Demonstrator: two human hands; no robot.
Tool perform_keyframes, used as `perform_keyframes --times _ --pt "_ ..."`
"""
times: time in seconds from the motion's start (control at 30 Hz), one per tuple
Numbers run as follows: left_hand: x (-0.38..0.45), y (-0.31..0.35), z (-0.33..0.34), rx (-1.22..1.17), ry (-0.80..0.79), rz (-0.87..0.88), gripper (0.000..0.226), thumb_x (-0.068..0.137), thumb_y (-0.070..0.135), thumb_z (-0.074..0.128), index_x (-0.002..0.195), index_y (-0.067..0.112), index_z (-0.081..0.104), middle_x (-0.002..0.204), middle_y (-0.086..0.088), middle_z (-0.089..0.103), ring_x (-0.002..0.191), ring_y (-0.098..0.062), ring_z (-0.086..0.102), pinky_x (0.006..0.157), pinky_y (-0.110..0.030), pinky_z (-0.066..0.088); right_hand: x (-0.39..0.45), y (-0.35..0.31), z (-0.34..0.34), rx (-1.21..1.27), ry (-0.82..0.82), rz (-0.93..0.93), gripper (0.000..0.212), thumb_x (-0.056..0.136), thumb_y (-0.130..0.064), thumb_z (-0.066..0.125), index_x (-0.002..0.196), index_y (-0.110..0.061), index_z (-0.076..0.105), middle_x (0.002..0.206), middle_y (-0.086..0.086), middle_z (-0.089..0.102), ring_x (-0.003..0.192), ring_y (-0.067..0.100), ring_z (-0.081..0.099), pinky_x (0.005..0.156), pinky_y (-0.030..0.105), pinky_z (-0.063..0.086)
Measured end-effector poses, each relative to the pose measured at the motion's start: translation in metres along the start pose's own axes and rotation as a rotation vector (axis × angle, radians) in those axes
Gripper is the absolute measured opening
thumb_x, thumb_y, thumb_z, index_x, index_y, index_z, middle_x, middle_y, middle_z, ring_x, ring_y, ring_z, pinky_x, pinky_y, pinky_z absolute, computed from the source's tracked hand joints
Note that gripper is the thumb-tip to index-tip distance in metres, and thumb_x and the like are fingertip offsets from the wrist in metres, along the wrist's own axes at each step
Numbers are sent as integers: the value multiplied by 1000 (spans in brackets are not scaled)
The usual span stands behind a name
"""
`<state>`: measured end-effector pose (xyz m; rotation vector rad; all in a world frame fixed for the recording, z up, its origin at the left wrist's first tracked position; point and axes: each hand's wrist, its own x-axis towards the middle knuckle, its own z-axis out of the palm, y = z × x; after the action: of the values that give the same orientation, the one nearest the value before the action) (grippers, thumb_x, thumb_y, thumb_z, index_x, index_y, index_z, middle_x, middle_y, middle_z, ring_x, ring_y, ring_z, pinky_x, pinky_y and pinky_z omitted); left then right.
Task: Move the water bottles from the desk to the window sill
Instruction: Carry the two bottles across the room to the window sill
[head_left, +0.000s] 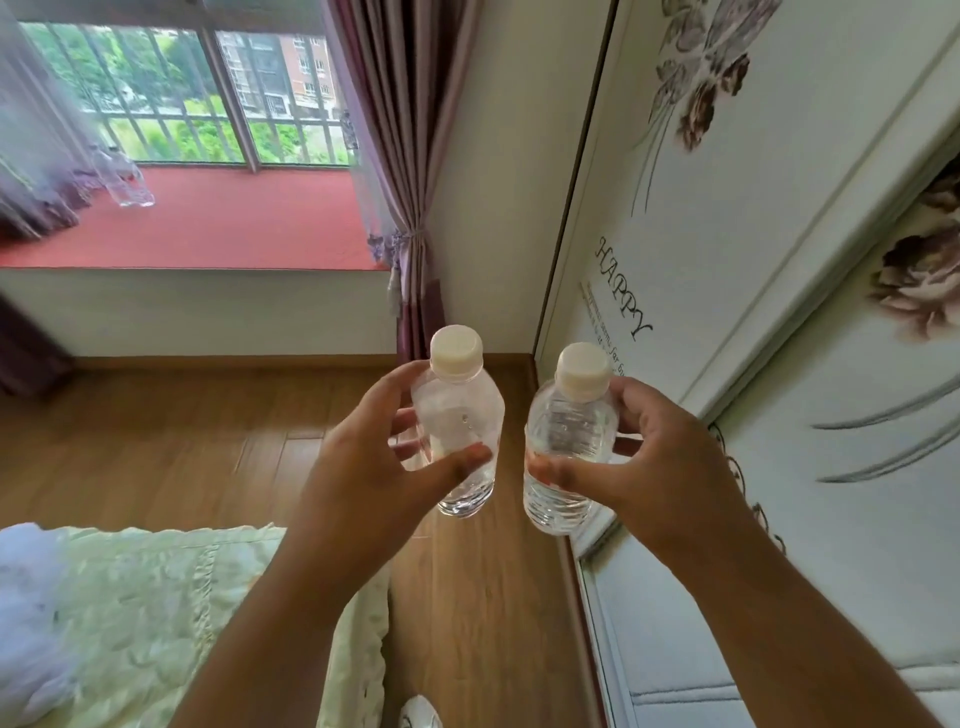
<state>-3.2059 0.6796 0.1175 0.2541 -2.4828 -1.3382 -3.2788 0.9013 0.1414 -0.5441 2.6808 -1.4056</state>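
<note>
Landmark: the window sill (218, 228), a red-covered ledge at upper left of the head view, its front edge a straight drop to a pale wall below. Most of the sill surface lies bare toward its right end.

Between viewer and sill runs a strip of wooden floor (171, 441), open. A bed with pale green cover (156, 597) sits below the sill, at lower left, well apart from it. A wardrobe with flower print (779, 312) bounds the strip on the right. A purple curtain (400, 156), tied back, hangs at the sill's right end; a sheer curtain (36, 130) covers its left end.

Two clear bottles on the sill (124, 179) stand near its left end, blurred, contents unclear.

Left hand (363, 467) grips the left bottle (460, 436), fingers and thumb curled round its body. Right hand (660, 467) grips the right bottle (566, 447) likewise. Both bottles are upright, white-capped, clear, carried in the air over the floor, well short of the sill. They are just beside each other, not touching. Fill level cannot be told.
</note>
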Motion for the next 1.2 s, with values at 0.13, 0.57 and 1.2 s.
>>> perform_keyframes --times 0.13,0.57,1.2 --pt "32 -20 -21 2 -4 -11 83 64 56 81 136 49 41 126 26 58 111 -3 63 86 -16 49 36 -13 24 25 1 -6 67 59 -54 84 117 -41 53 102 -35 60 93 -30 52 68 -6 39" --pt "116 -72 -55 40 45 -44 85 60 66 77 135 53 41 120 37 56 101 10 61 79 -6 48 145 -21 75 60 -64 -39 69 57 -60 80 117 -40 54 102 -36 58 92 -26 56 65 -5 41" --pt "245 -81 -51 74 478 -196 84 66 55 87 140 42 49 121 43 59 109 20 58 81 -5 50 384 -29 109 216 -474 -258 74 57 -46 96 124 -36 65 105 -23 73 95 -6 69 80 13 55"
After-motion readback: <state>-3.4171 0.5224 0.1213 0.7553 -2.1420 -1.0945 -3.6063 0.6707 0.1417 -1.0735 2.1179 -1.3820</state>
